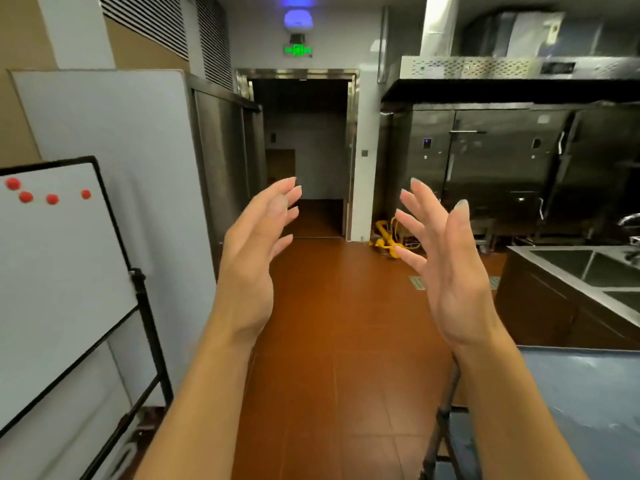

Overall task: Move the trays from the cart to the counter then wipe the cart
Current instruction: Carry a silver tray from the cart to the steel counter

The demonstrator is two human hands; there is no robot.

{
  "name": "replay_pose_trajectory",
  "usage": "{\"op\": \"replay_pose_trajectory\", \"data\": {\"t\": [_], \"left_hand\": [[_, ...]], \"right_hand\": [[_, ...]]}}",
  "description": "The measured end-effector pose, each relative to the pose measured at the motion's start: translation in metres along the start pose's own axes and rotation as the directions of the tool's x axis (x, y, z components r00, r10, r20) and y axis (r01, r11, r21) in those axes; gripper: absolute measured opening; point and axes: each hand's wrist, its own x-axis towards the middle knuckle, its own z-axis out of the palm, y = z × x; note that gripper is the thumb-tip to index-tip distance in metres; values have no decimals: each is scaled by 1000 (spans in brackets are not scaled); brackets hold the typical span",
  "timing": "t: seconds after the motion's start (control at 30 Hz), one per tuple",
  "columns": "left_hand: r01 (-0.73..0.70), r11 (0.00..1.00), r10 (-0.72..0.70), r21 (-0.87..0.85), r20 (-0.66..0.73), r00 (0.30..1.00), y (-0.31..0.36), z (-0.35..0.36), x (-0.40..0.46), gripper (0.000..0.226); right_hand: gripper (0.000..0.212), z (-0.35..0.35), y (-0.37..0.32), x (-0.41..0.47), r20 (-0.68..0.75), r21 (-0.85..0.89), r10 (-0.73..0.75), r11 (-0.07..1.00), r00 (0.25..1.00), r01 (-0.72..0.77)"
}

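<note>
Hovering over red-brown floor tiles point(346, 323), left hand point(249, 258) and right hand point(446, 268) spread, holding nothing; one whiteboard point(59, 271) left with four red magnets point(52, 199); steel sink counter point(568, 271) right.

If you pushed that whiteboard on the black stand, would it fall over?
Probably it would wobble: the white whiteboard on its black metal stand already leans back, tilted. It looks thin and fairly light, so a push might slide or tip it. Its feet are hidden.
</note>
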Motion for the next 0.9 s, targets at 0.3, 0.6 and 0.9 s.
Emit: {"op": "replay_pose_trajectory", "data": {"t": [0.3,0.6,0.9], "left_hand": [[33,998,-29,-53,72,997,-106,13,110,57],[111,992,-99,-62,169,981,-251,83,216,53],[162,983,-136,-87,254,958,-387,215,367,67]], "right_hand": [[103,3,84,88,-91,-57,34,998,995,-39],[105,-41,222,189,-163,-46,74,996,984,-82],[105,-145,361,329,-277,-104,144,978,950,-179]]}}
